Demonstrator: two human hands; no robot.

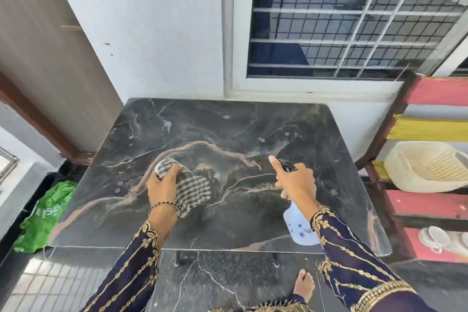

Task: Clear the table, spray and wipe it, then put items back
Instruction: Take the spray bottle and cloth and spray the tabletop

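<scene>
Checked cloth and spray bottle over a dark marble table

The bunched grey-checked cloth (pixel 188 183) lies pressed under the left hand (pixel 162 182) on the droplet-speckled table (pixel 228 121); the translucent white spray bottle (pixel 298 223) hangs tilted in the right hand (pixel 295 181), nozzle forward.

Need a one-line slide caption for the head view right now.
Left hand presses a checked cloth on the dark marble table while the right hand aims a spray bottle.

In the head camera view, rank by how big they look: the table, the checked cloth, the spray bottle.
1. table
2. checked cloth
3. spray bottle, partly hidden by the right hand, so uncertain against the cloth.
</scene>
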